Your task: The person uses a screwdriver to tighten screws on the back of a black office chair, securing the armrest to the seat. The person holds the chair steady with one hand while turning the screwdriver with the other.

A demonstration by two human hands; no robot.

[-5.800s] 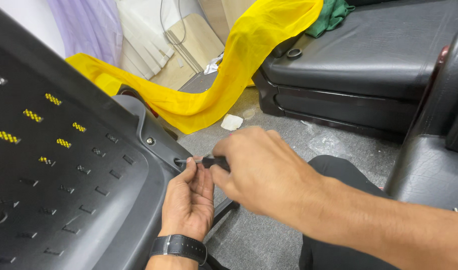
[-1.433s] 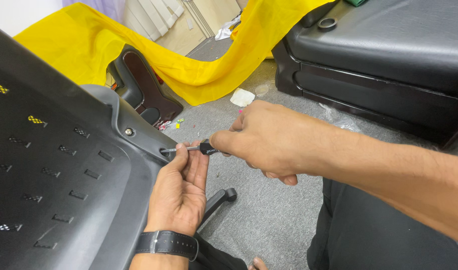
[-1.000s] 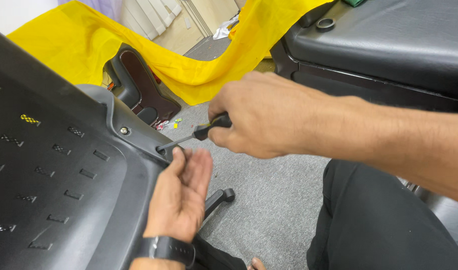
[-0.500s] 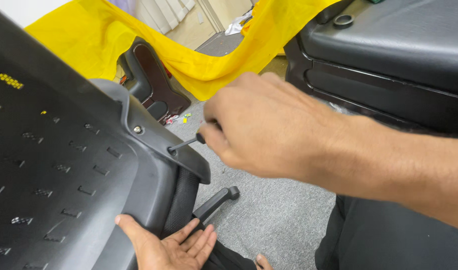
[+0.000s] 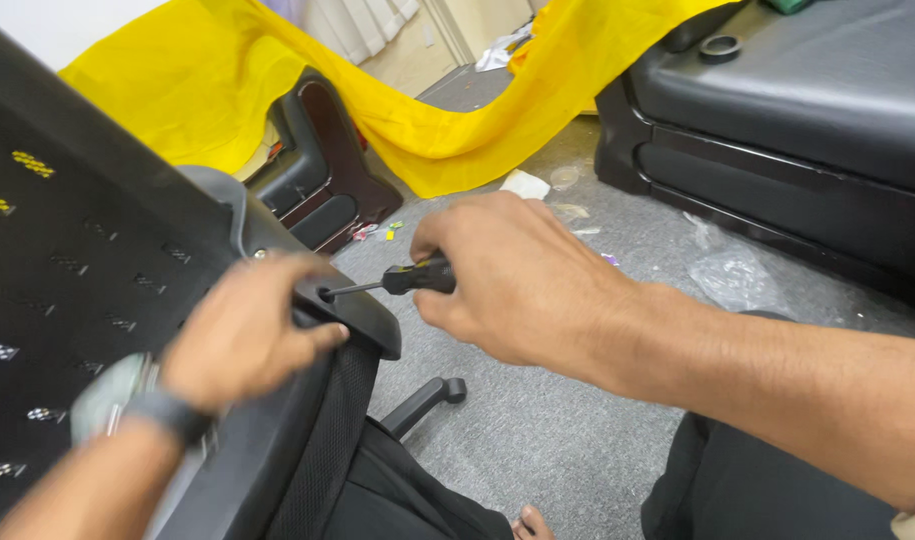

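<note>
Left hand is motion-blurred, fingers indistinct; wristwatch smeared too. Screwdriver handle mostly buried in the right hand, tip hidden in the hole of the black chair part, screw not visible. Chair part cut off by left and bottom edges. Right forearm runs off the right edge. Black sofa cropped top and right. Floor scraps too small to identify.

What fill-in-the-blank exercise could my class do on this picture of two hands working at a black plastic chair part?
1. The right hand grips a black-handled ____, its tip at a hole in the black plastic chair part.
2. The left hand wears a ____ on its wrist.
3. The draped cloth behind is ____ in colour.
4. The floor is covered in grey ____.

Missing words: screwdriver; watch; yellow; carpet
</note>
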